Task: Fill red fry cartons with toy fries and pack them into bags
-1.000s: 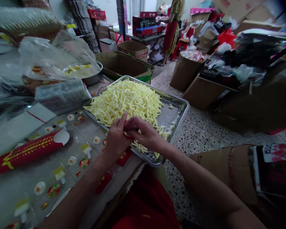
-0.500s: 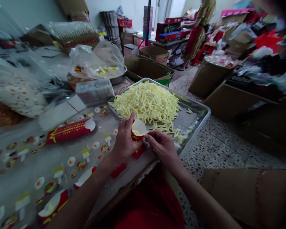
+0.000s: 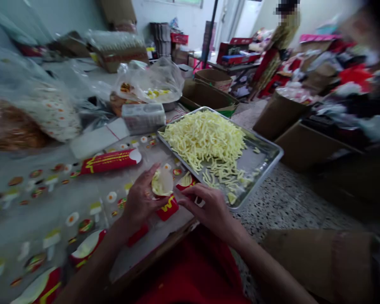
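My left hand point(image 3: 142, 196) is wrapped round a fry carton point(image 3: 167, 180), whose white inside faces up with some pale yellow fries in it. Just below that thumb shows a red piece with a yellow M point(image 3: 168, 207); whether it belongs to the held carton I cannot tell. Beside the carton's right side, my right hand point(image 3: 210, 207) has thumb and forefinger slightly apart, with nothing visible between them. Behind its fingers, partly hidden, stands another red carton point(image 3: 186, 180) with pale contents. A pile of fry-shaped pieces point(image 3: 205, 135) covers much of a metal tray point(image 3: 267, 162).
A stack of red cartons point(image 3: 110, 161) lies on the patterned table cover point(image 3: 104, 183). More cartons point(image 3: 87, 247) are near my left forearm. Clear bags point(image 3: 50, 105) and a plastic box point(image 3: 144, 118) stand at the back left. Cardboard boxes point(image 3: 316, 261) flank the table; a person point(image 3: 277, 55) stands far off.
The held carton has moved left and its opening now tilts towards me. My right fingertips have come away from its rim. The view has shifted, and the second carton now shows.
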`<action>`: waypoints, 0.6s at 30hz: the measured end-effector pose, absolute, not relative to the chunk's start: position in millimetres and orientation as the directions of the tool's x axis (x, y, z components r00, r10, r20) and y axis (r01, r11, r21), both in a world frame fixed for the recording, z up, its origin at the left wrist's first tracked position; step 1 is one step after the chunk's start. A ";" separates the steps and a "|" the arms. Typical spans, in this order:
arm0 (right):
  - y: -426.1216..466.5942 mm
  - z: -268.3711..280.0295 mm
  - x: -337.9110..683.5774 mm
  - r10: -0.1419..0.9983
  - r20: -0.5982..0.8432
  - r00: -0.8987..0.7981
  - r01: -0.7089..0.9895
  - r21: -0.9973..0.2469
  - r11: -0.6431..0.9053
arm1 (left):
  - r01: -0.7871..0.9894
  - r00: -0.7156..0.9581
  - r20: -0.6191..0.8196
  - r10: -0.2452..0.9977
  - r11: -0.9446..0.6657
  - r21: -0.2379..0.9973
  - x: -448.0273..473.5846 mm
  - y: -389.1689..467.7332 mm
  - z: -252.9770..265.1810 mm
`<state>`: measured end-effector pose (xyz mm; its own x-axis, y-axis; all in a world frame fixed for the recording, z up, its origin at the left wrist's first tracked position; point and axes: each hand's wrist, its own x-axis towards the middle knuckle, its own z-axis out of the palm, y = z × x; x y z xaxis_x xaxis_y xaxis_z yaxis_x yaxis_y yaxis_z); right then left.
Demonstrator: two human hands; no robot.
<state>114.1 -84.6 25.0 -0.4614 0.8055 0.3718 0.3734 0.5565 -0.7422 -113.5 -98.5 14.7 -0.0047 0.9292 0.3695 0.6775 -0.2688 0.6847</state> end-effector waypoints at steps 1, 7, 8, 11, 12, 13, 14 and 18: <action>-84.2 23.8 129.4 0.834 0.330 -0.442 0.428 -0.739 0.519 | 0.692 0.001 0.350 0.937 -0.253 0.676 -116.6 -98.4 14.6; -70.0 7.9 218.2 0.979 0.200 -0.038 0.727 -0.667 0.165 | 0.693 0.035 0.230 0.973 -0.189 0.695 -121.4 -99.1 4.8; -62.3 5.1 224.0 0.980 0.198 0.001 0.770 -0.625 0.126 | 0.691 0.028 0.222 0.975 -0.179 0.700 -117.6 -98.7 3.1; -33.7 -1.0 222.4 0.990 0.139 0.025 0.908 -0.417 0.036 | 0.698 0.050 0.238 0.970 -0.205 0.686 -100.2 -94.1 1.6; -24.4 -2.4 218.3 0.995 0.100 0.017 0.937 -0.349 0.019 | 0.705 0.066 0.252 0.966 -0.223 0.673 -93.8 -91.5 2.1; -16.1 -3.6 213.9 0.998 0.063 0.007 0.955 -0.298 0.013 | 0.711 0.081 0.265 0.961 -0.242 0.660 -87.9 -88.7 2.7; -9.2 -4.8 210.0 0.999 0.032 -0.007 0.964 -0.266 0.015 | 0.712 0.095 0.273 0.957 -0.257 0.653 -82.8 -85.8 3.0; 2.9 -8.6 206.0 1.000 0.004 -0.023 0.965 -0.260 0.023 | 0.675 0.130 0.293 0.947 -0.301 0.674 -72.9 -76.8 -1.1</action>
<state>206.0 2.9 -8.6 -0.0232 0.9997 0.0040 0.9652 0.0234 -0.2604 -72.9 -76.8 -1.1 0.1296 0.9472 0.2934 0.6748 -0.3010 0.6739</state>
